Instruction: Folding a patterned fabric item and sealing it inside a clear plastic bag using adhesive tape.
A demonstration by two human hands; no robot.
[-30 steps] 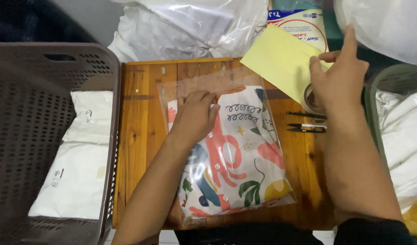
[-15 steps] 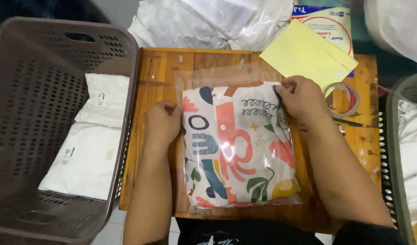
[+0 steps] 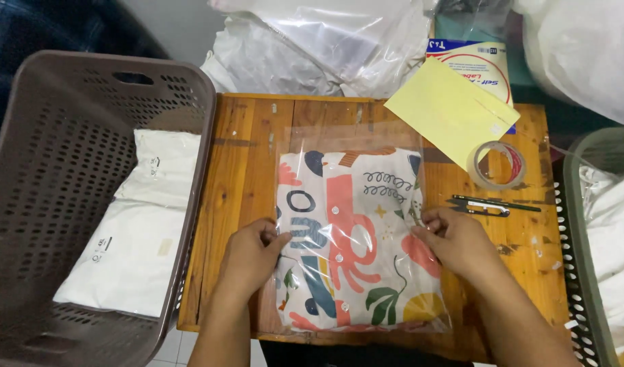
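1. Clear plastic bag [image 3: 356,231] with a folded patterned shirt [image 3: 353,238] inside, lying flat in the middle of the wooden table [image 3: 247,156].
2. Left hand [image 3: 251,255] at the bag's left edge, thumb and fingers pinching the plastic.
3. Right hand [image 3: 455,238] at the bag's right edge, fingertips pinching the film there.
4. Yellow paper [image 3: 451,112], tape roll [image 3: 497,165] and small snips [image 3: 492,204] on the table's right side.
5. Brown basket [image 3: 60,136] on the left, holding white packets [image 3: 139,231].

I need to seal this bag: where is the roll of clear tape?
In the head view, the roll of clear tape lies on the wooden table's right side, below the yellow paper sheet, above the black snips.
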